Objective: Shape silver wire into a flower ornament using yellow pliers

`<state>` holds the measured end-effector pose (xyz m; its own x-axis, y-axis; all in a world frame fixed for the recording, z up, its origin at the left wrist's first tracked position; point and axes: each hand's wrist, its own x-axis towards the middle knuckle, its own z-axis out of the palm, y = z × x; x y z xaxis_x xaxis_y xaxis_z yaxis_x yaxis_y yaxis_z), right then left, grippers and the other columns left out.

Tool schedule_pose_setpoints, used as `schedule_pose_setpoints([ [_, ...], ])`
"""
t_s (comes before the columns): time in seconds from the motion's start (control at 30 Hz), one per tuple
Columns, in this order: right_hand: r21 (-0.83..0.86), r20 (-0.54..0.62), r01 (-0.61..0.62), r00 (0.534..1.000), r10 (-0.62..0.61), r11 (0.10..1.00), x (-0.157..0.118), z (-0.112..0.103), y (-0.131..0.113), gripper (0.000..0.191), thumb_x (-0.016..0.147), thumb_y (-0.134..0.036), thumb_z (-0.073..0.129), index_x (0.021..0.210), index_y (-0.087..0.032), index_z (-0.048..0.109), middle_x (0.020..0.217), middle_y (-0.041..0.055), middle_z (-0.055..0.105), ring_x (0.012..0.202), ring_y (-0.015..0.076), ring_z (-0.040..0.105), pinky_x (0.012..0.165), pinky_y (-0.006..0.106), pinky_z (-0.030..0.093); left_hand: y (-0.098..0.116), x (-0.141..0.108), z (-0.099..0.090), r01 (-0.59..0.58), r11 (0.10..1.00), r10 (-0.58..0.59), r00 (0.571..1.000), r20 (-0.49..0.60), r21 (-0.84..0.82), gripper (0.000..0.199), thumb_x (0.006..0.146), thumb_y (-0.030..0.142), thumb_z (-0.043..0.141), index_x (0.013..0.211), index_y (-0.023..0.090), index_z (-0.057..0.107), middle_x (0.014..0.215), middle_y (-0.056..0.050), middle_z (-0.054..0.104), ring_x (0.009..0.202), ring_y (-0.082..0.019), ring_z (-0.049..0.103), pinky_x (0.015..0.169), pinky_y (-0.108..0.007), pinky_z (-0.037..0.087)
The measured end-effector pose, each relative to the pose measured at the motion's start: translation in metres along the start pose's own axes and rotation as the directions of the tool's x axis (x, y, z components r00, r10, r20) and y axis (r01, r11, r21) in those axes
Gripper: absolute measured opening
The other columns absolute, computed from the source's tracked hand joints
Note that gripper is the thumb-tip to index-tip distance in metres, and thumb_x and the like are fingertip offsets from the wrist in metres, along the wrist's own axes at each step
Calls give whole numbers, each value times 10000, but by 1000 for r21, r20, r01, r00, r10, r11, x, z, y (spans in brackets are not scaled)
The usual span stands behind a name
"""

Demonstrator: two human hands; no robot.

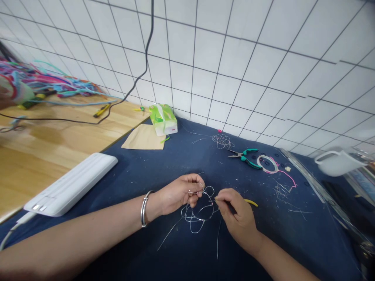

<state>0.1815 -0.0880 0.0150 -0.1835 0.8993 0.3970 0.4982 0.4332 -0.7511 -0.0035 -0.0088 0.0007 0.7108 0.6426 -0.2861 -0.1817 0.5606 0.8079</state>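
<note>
Between my hands is a ring of thin silvery wire point(197, 219) bent into petal-like loops, with a few pinkish spots along it. My left hand point(179, 195), wearing a silver bangle at the wrist, pinches the ring's upper left part between thumb and fingers. At the ring's right side, my right hand point(238, 218) is closed in a pinch on a short wire end point(213, 200). Loose wire tails hang down from the piece. Part of a yellow handle point(251, 202) shows just behind my right hand; the rest of that tool is hidden.
On the dark blue cloth point(140, 242) lie another looped wire flower point(222, 141), green-handled pliers point(246, 156), a spool with pink cord point(267, 164) and wire scraps. A white power bank point(72, 183), kraft paper point(144, 137), tissue pack point(163, 119) and white mug point(336, 162) stand around.
</note>
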Motion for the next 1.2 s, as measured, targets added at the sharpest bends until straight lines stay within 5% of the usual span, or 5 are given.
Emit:
schedule_pose_setpoints([
  [0.63,113,38,-226,974,223,968,3,1,1,70,852,-190,472,832,-213,536,802,-4,531,722,120,498,661,250,404,5,-3,2,51,999,-51,996,75,-1,80,796,178,527,842,130,572,693,-28,549,573,-89,472,579,-251,386],
  [1.2,96,11,-213,977,213,972,4,1,0,80,844,-189,467,810,-212,536,794,2,540,724,129,511,663,257,415,7,-7,5,73,997,-72,992,103,-2,113,722,94,559,814,133,611,701,-14,556,588,-82,481,671,-263,409],
])
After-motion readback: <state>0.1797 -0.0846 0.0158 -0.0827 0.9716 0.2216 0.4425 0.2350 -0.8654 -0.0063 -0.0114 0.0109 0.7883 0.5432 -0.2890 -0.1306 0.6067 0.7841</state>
